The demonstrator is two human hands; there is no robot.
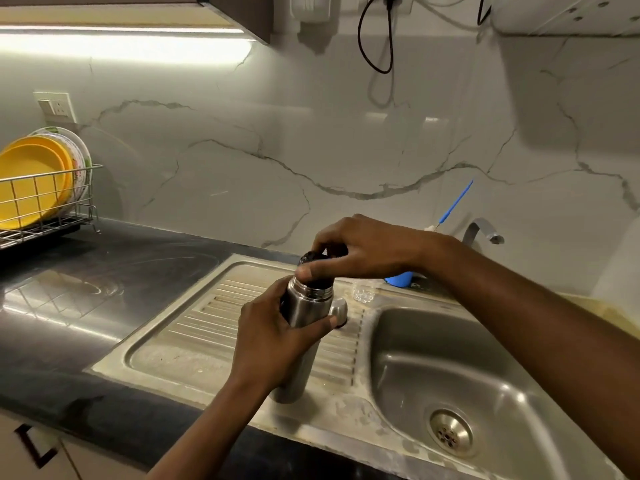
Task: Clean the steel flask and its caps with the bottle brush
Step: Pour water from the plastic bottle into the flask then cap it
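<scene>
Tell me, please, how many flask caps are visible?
2: a black cap at the flask mouth under the right hand, a steel cap on the drainboard behind it.

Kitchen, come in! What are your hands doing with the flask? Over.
Left hand holds steel flask over drainboard. Right hand grips black cap at its mouth. Bottle brush untouched by tap. Nothing in the way.

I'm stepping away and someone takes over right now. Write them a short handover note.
Left hand holds the steel flask above the drainboard.
Right hand pinches the black inner cap at the flask's mouth.
Steel outer cap already off, lying on the drainboard behind.
Bottle brush stands untouched by the wall, beside the tap.
Left: remove inner cap, scrub everything.
</scene>
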